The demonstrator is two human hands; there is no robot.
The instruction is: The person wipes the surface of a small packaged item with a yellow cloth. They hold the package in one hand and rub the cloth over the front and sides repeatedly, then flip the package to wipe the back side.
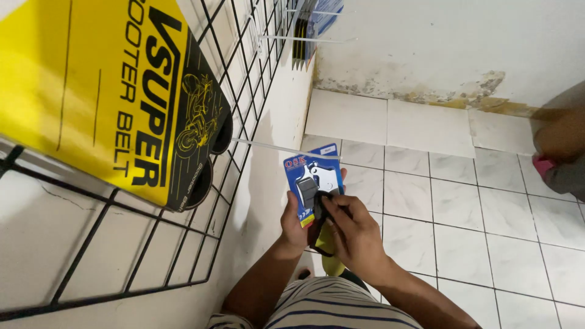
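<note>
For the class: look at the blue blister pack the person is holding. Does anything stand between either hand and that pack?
Nothing visible does. The left hand already grips the blue blister pack by its lower edge, and the right hand has its fingers on the pack's front. A yellow and black item hangs under the hands, not between them and the pack.

Small shop, wire display grid (244, 91), hanging packaged goods (314, 24)
</note>
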